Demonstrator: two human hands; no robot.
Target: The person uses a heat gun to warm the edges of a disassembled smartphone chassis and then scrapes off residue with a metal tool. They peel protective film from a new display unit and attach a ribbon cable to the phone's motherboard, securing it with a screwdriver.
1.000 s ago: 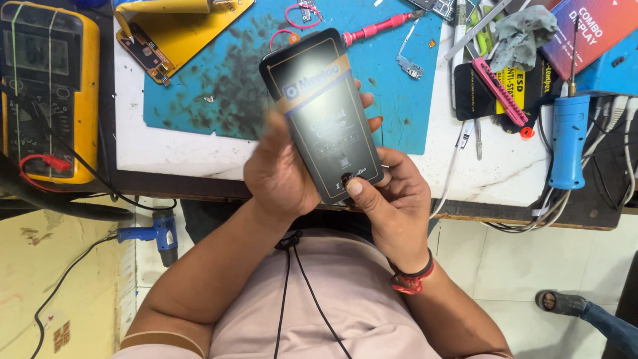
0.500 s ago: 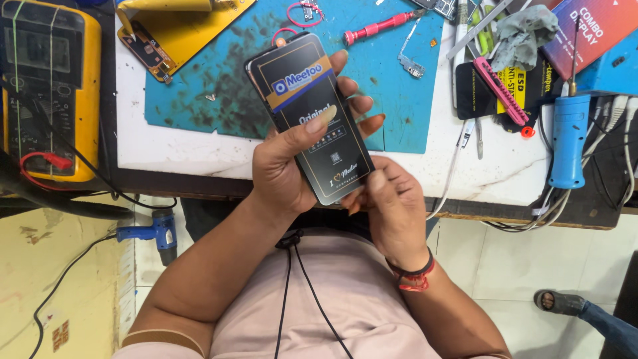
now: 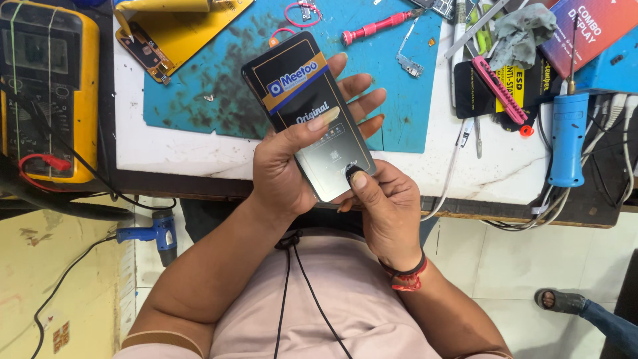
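A flat black rectangular package (image 3: 302, 106) with a blue and orange band across it is held above the front edge of the workbench. My left hand (image 3: 292, 169) grips it from the left side, thumb over its face and fingers behind it. My right hand (image 3: 385, 206) pinches its lower right corner, thumb pressed on the face near the bottom. The package tilts with its top toward the upper left.
A blue work mat (image 3: 219, 86) lies on the white bench, with a yellow phone frame (image 3: 179, 30), a red screwdriver (image 3: 379, 26), a yellow multimeter (image 3: 46, 86) at left, a blue soldering tool (image 3: 568, 139) at right. A blue heat gun (image 3: 156, 233) sits below. Another person's sandalled foot (image 3: 558, 300) shows at lower right.
The package has turned and come slightly lower, its printed face now plain rather than glaring. My right thumb has shifted onto its lower corner.
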